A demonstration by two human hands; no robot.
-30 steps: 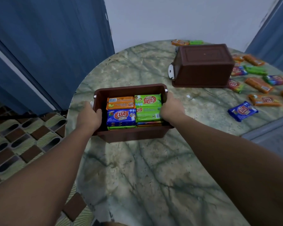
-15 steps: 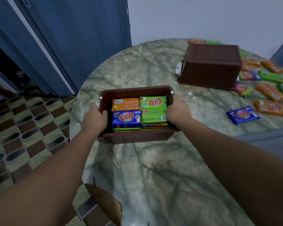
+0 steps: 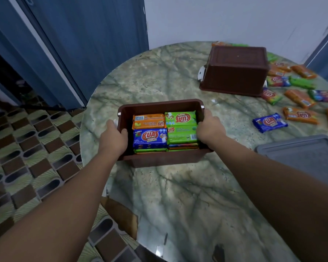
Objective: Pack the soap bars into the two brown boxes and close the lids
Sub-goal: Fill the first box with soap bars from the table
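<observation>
Between both hands' fingers [image 3: 123,131], open brown box [image 3: 160,105].

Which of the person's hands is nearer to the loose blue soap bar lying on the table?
Right. The right hand grips the open box's right wall, on the side facing the blue soap bar; the left hand grips the far wall.
</observation>
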